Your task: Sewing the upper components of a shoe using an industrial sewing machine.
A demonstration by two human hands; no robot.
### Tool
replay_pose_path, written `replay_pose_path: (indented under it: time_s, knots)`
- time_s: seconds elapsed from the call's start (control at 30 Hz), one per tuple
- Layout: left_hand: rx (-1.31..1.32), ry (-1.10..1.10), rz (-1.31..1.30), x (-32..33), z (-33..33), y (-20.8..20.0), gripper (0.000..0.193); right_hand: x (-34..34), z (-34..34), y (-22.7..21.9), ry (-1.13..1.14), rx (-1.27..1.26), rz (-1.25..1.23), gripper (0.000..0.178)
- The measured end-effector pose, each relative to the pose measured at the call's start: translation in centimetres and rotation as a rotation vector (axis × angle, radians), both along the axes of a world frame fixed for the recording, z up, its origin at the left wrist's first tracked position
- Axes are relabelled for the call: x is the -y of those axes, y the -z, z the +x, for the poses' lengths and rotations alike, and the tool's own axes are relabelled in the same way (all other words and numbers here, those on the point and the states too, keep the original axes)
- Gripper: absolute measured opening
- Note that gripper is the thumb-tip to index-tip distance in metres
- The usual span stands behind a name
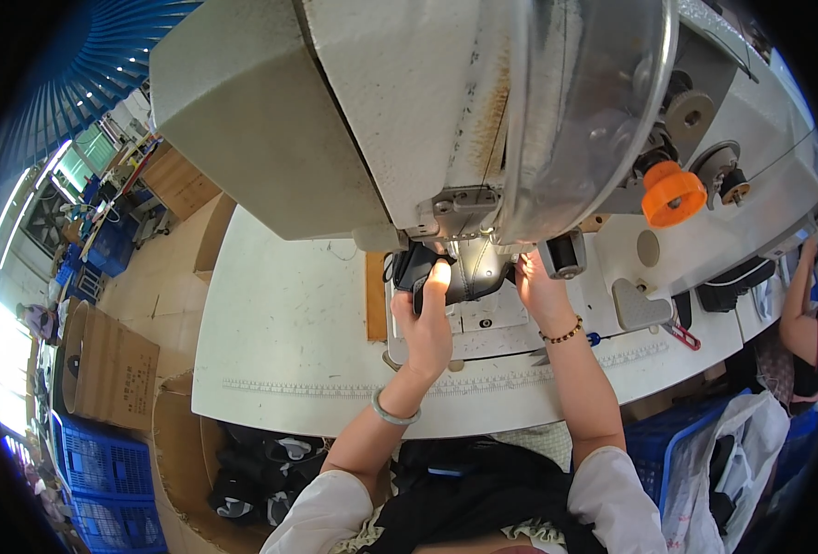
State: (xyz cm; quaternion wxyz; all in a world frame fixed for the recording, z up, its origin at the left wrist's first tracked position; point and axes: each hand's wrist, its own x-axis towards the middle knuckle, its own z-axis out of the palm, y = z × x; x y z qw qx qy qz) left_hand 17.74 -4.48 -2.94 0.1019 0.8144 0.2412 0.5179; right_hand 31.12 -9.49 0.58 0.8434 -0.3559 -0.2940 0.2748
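The left hand (425, 323) pinches the piece (472, 284), the right hand's (545, 294) grip I cannot tell, and uneven pulling may skew it under the machine (409, 120).

A sewing machine (243, 129) and blue fan (104, 46) are cut off by the upper edge; the machine partly hides the right hand (545, 291) and a black piece (486, 284).

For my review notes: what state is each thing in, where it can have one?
Left hand: gripping the left part of the black piece
Right hand: at its right side, fingertips partly hidden
Black piece: beneath the sewing machine, lit
Sewing machine: running or stopped, cannot tell
Cardboard box: open, dark items inside
Red-handled tool: lying on the tabletop
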Motion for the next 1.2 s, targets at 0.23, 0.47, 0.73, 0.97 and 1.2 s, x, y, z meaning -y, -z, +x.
replay_pose_path:
  time_s: [0.23,0.47,0.73,0.97,1.2]
  knots:
    - [0.071,0.122,-0.230,0.0,-0.1,-0.9,0.044,0.0,-0.1,-0.1,0.014,0.016,-0.046,0.017]
    - [0.075,0.060,0.019,-0.8,0.3,-0.4,0.019,0.2,-0.2,0.0,0.077,0.082,-0.070,0.016]
    - [0.088,0.158,-0.106,-0.5,0.1,-1.4,0.024,0.6,-0.7,-1.3,0.077,0.024,-0.084,0.015]
    - [0.235,0.303,-0.553,0.0,-0.2,-3.5,0.021,1.4,-0.7,-2.1,0.048,0.232,-0.214,0.012]
    - [0.294,0.372,-0.733,-0.3,-0.1,-3.4,0.023,1.3,-1.1,-2.2,0.093,0.249,-0.206,0.013]
